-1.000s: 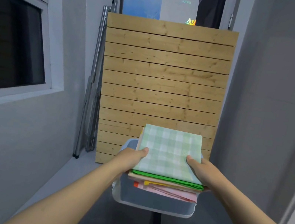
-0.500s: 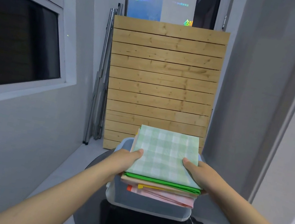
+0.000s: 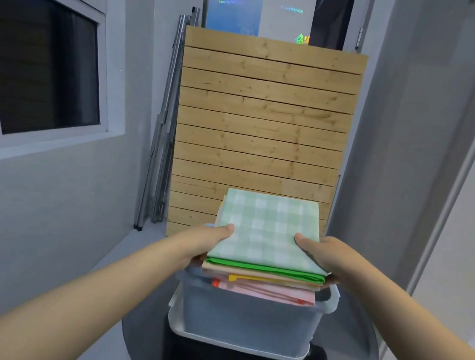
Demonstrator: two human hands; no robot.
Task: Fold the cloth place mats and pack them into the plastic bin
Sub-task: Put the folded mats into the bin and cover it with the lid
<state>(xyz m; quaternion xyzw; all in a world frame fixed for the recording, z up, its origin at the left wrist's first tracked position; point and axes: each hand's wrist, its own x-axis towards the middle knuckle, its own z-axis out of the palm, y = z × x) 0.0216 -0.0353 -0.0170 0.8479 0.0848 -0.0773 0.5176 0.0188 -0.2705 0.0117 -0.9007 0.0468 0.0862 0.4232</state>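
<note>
Two hands, left and right, grip the sides of a stack of folded mats, thumbs on the green-checked top one; the stack sits over the bin on a dark round worktop; wooden slats stand behind.

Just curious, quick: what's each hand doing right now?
Left hand: grips the mat stack, thumb on top.
Right hand: grips the same stack.

white box, print too blurred
</note>
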